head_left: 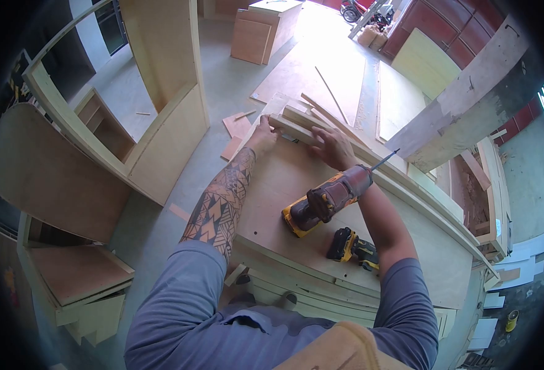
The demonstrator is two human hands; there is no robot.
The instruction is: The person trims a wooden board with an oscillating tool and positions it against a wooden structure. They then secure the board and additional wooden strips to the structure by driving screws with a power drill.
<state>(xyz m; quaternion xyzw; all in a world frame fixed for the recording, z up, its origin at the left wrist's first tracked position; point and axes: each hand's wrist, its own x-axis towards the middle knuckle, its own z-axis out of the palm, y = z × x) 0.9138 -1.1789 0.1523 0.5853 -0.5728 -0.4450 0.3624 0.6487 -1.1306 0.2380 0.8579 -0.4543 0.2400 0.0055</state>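
At the far edge of the plywood worktop (272,191), my left hand (264,137) pinches the left end of a long wooden strip (296,131). My right hand (335,148) lies against the same strip farther along, its fingers bent and apart. A second, shorter wooden strip (299,117) sits just behind. Under my right forearm is a yellow and black cordless drill (333,198) with a long bit, pointing away to the right. Closer to my body a smaller yellow and black power tool (351,248) lies on the board, partly covered by my arm.
An open plywood cabinet frame (167,145) stands at left, with a curved panel (56,172) beside it. Plywood sheets (327,68) lie on the floor ahead. On the right are a leaning post (457,92) and a wooden frame (487,191). A plywood box (265,31) stands farther back.
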